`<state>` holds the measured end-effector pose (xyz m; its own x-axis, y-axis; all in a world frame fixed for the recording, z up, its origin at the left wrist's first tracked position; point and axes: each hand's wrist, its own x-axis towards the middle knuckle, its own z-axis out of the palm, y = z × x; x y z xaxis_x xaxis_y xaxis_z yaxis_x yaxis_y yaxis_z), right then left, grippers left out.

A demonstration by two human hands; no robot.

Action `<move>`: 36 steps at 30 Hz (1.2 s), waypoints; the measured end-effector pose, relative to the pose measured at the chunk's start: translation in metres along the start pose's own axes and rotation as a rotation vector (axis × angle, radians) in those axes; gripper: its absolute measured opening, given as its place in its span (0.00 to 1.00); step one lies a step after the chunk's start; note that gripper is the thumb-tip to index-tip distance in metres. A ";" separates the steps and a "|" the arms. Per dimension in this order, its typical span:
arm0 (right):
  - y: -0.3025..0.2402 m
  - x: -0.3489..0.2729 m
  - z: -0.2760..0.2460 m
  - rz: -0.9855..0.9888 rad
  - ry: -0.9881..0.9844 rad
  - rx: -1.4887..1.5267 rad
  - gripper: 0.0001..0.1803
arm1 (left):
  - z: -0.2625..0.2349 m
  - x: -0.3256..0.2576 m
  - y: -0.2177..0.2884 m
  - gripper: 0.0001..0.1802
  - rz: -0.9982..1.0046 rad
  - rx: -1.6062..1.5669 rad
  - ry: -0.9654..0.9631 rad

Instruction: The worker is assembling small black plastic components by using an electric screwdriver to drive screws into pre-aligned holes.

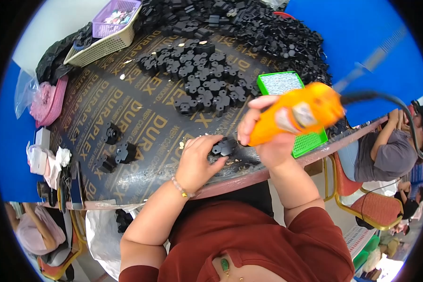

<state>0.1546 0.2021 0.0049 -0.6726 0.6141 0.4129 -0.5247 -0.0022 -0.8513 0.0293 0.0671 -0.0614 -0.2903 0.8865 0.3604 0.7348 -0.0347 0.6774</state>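
Pinning a black plastic part (222,148) flat at the near table edge (249,176) under left hand (199,162) fingertips, right hand (268,136) clenched around orange electric screwdriver (293,113). Best kept upright, tip centred, part firmly pressed against twisting.

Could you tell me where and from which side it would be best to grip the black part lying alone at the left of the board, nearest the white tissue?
Probably across its outer lobes, from straight above: the black part lies flat, apart from its neighbour, with bare board around it.
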 end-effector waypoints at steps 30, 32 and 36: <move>-0.074 -0.044 -0.079 -0.350 0.069 -0.149 0.47 | -0.001 -0.003 0.006 0.27 -0.025 0.090 -0.008; -0.067 -0.034 -0.051 -0.383 0.003 -0.090 0.47 | 0.000 -0.003 0.004 0.27 -0.025 0.067 -0.011; -0.043 -0.015 -0.013 -0.199 -0.174 0.067 0.48 | 0.001 -0.002 0.002 0.27 -0.016 0.039 -0.022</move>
<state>0.1942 0.2036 0.0313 -0.6295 0.4631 0.6239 -0.6847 0.0489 -0.7272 0.0320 0.0653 -0.0612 -0.2890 0.8967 0.3354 0.7535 -0.0030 0.6575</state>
